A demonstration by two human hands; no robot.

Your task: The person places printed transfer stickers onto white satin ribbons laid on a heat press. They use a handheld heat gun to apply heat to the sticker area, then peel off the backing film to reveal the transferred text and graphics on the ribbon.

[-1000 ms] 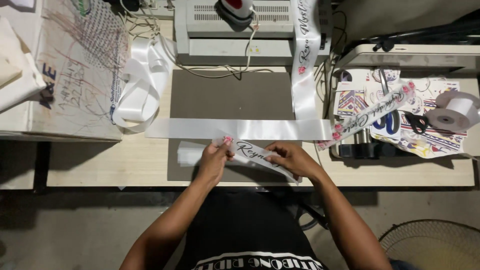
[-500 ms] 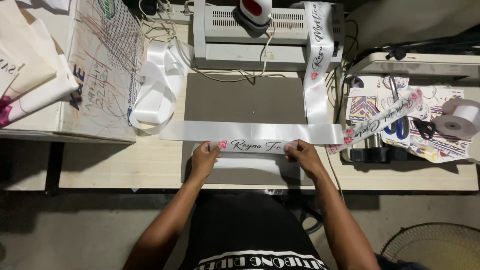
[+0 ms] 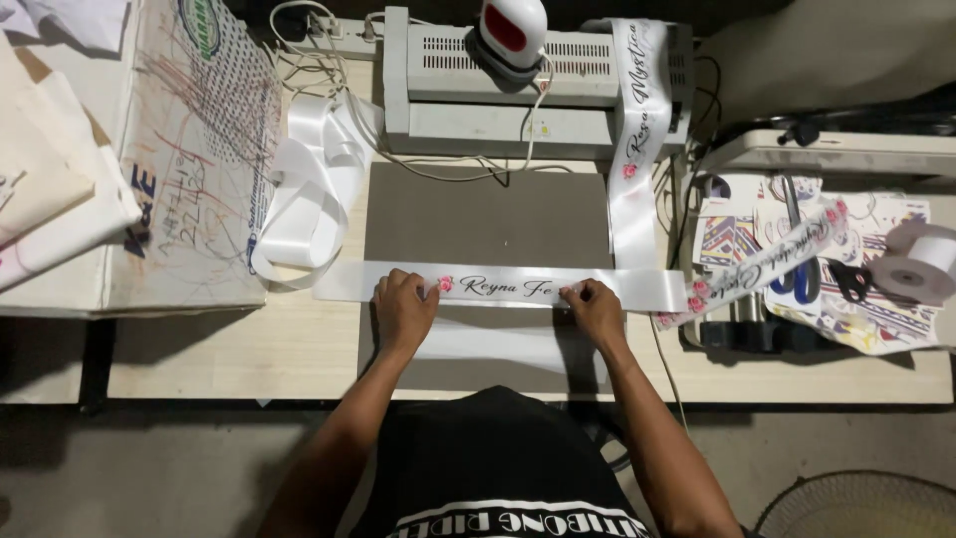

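A white satin ribbon (image 3: pixel 652 287) lies flat across the grey mat (image 3: pixel 488 219), running left to right. On top of it sits a strip with black script lettering and a pink rose at its left end (image 3: pixel 498 287). My left hand (image 3: pixel 403 307) pinches the strip's left end beside the rose. My right hand (image 3: pixel 595 304) pinches its right end. A white sheet (image 3: pixel 498 344) lies on the mat just below, between my forearms.
A white heat press machine (image 3: pixel 518 95) with a small red-and-white iron (image 3: pixel 512 32) stands at the back. A printed sash (image 3: pixel 637 149) hangs over it. Looped white ribbon (image 3: pixel 309 189) lies left; a ribbon roll (image 3: pixel 921 264), scissors (image 3: pixel 797 274) and printed sheets lie right.
I lifted the lettered strip from near the table's front edge and laid it onto the white ribbon; my hands spread apart to its two ends and pressed it flat.
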